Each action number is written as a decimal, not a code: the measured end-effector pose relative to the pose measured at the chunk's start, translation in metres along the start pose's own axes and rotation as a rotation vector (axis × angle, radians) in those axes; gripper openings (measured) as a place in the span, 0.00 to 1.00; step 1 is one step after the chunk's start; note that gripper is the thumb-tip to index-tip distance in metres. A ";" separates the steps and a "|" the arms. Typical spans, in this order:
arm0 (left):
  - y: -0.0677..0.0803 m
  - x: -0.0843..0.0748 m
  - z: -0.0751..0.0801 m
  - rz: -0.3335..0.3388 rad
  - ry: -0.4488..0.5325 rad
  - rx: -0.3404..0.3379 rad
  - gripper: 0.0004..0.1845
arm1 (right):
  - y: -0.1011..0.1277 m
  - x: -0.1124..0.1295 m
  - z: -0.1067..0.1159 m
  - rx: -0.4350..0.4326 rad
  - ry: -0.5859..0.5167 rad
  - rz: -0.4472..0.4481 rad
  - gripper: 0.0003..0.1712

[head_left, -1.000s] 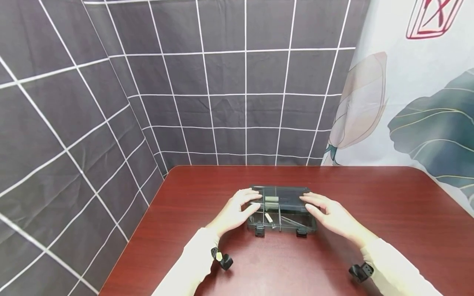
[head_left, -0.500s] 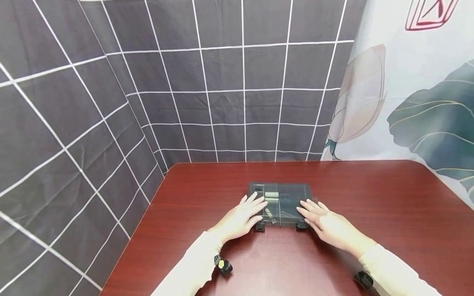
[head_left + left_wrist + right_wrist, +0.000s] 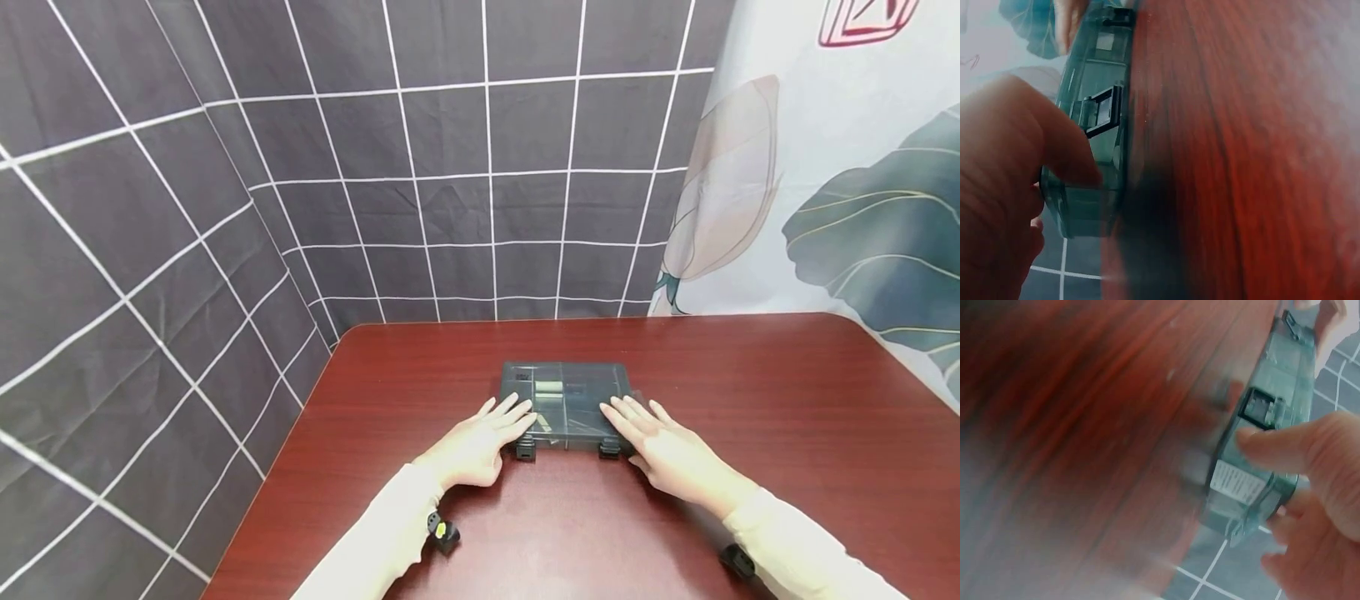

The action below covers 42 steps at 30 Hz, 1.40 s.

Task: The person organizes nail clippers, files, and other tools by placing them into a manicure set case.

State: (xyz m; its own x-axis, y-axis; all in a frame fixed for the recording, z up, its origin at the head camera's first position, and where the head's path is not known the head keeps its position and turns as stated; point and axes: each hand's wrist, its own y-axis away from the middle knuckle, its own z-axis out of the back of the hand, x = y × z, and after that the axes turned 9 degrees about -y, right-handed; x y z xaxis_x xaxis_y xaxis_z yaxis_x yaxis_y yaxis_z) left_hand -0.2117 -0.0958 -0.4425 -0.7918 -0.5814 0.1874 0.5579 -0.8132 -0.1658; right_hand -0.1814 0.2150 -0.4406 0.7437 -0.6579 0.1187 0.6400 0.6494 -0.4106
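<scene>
A see-through dark green plastic compartment box (image 3: pixel 583 406) lies on the table, its lid down over the base. Pale cylinder-shaped pieces (image 3: pixel 549 387) and a small pale piece (image 3: pixel 543 423) show through the lid. Two black latches (image 3: pixel 526 448) jut out from its front side. My left hand (image 3: pixel 476 443) rests straight fingers on the lid's left part, with the thumb against the front wall in the left wrist view. My right hand (image 3: pixel 663 448) lays its fingers on the right part, and its thumb touches the front wall beside a latch (image 3: pixel 1259 407).
The reddish-brown wooden table (image 3: pixel 420 358) runs back to a dark grey wall cloth (image 3: pixel 450 208) with white grid lines. A white cloth with leaf prints (image 3: pixel 877 225) hangs at the right. Black wrist cameras (image 3: pixel 444 533) sit on both sleeves.
The lid has come down from partly raised onto the base, with both hands following it. My thumbs have moved from the lid's front edge down to the front wall. The head view has tilted slightly.
</scene>
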 end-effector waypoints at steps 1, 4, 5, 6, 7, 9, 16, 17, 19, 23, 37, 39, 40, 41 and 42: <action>0.000 -0.001 0.000 -0.005 -0.029 -0.001 0.39 | -0.001 0.000 -0.001 0.013 0.011 -0.021 0.48; -0.003 -0.004 0.001 -0.020 -0.137 -0.024 0.39 | -0.004 0.002 -0.003 0.036 0.051 -0.075 0.51; -0.004 -0.005 0.002 -0.023 -0.174 -0.037 0.37 | -0.006 0.002 -0.004 0.037 0.063 -0.088 0.50; -0.006 -0.006 0.002 -0.023 -0.206 -0.051 0.35 | -0.007 0.002 -0.004 0.040 0.074 -0.099 0.49; -0.007 -0.007 0.002 -0.025 -0.234 -0.066 0.33 | -0.009 0.003 -0.005 0.042 0.082 -0.107 0.48; -0.009 -0.008 0.001 -0.024 -0.261 -0.085 0.32 | -0.011 0.003 -0.006 0.047 0.088 -0.118 0.46; -0.009 -0.004 -0.003 -0.006 -0.120 -0.043 0.36 | -0.011 0.003 -0.006 0.065 0.038 -0.163 0.43; -0.008 -0.003 -0.004 0.002 -0.082 -0.035 0.37 | -0.010 0.004 -0.006 0.068 0.021 -0.172 0.43; -0.008 -0.002 -0.005 0.020 -0.021 -0.022 0.36 | -0.009 0.004 -0.005 0.073 -0.012 -0.190 0.43; -0.007 0.000 -0.002 0.037 0.041 -0.044 0.30 | -0.009 0.004 -0.004 0.065 -0.077 -0.230 0.41; -0.011 0.004 0.008 0.104 0.274 -0.054 0.22 | -0.021 -0.001 -0.002 0.064 0.033 -0.105 0.32; -0.012 0.004 0.009 0.098 0.277 -0.060 0.21 | -0.020 -0.001 -0.003 0.038 0.072 -0.056 0.29; -0.012 0.004 0.009 0.094 0.282 -0.062 0.20 | -0.020 -0.001 -0.003 0.030 0.082 -0.039 0.29; -0.012 0.004 0.009 0.093 0.287 -0.061 0.20 | -0.019 -0.001 -0.003 0.032 0.083 -0.037 0.28; -0.011 0.004 0.008 0.094 0.286 -0.061 0.20 | -0.019 -0.001 -0.003 0.035 0.078 -0.040 0.28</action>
State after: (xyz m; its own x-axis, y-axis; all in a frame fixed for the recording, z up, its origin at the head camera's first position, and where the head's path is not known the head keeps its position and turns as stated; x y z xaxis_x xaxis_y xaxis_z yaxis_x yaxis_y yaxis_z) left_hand -0.2189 -0.0890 -0.4324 -0.7798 -0.6163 -0.1099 0.6233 -0.7479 -0.2285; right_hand -0.1948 0.2020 -0.4353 0.7009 -0.7105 0.0634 0.6765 0.6340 -0.3747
